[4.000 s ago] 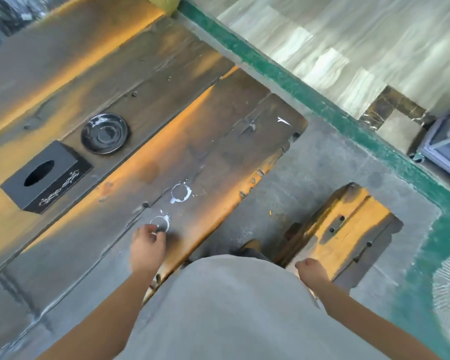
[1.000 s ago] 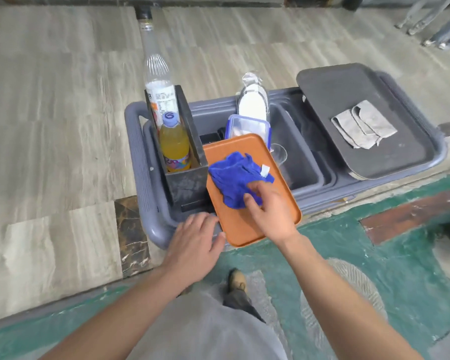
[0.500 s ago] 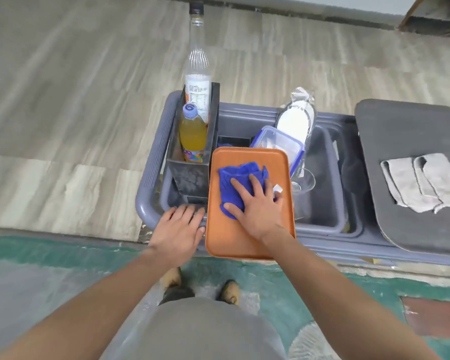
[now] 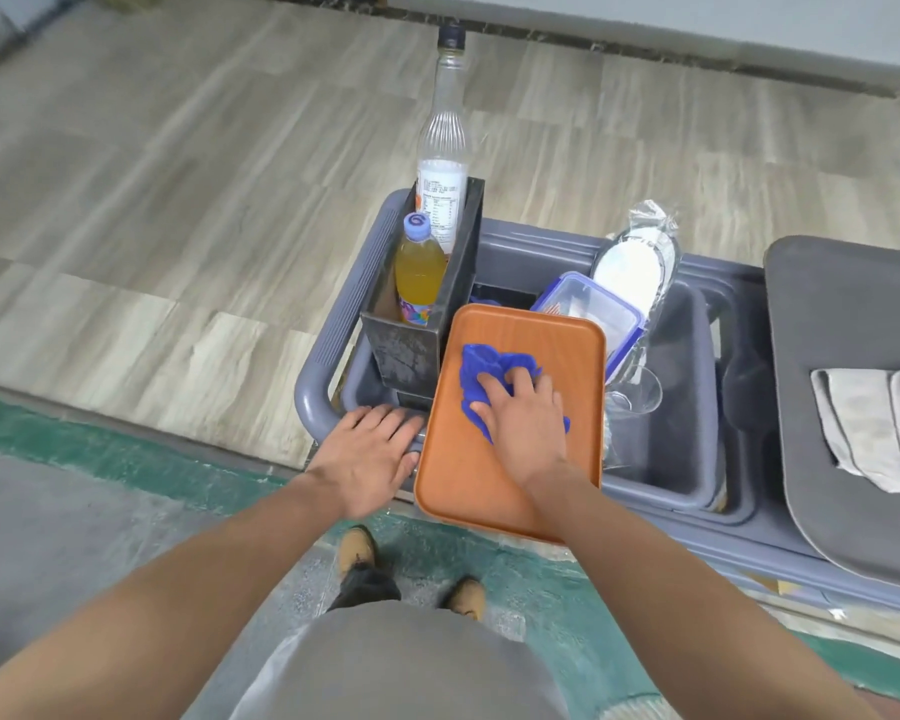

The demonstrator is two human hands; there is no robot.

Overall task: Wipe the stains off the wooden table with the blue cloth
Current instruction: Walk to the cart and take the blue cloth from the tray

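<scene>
The blue cloth (image 4: 494, 368) lies crumpled on an orange tray (image 4: 489, 491) that rests across a grey plastic cart (image 4: 315, 402). My right hand (image 4: 526, 415) is on top of the cloth, its fingers curling into the fabric. My left hand (image 4: 370, 454) lies flat, fingers apart, on the cart's near rim just left of the tray. The wooden table is out of view.
A dark holder (image 4: 411, 345) with an orange drink bottle (image 4: 419, 272) and a tall clear bottle (image 4: 442, 163) stands left of the tray. Behind are a lidded clear box (image 4: 588, 309) and a wrapped white stack (image 4: 635, 262). A grey tray (image 4: 827, 356) with grey rags (image 4: 874, 423) is at right.
Four seconds ago I faced the stained wooden table; now I face the cart. Over the last second my right hand settled on the blue cloth and its fingers have begun bunching it.
</scene>
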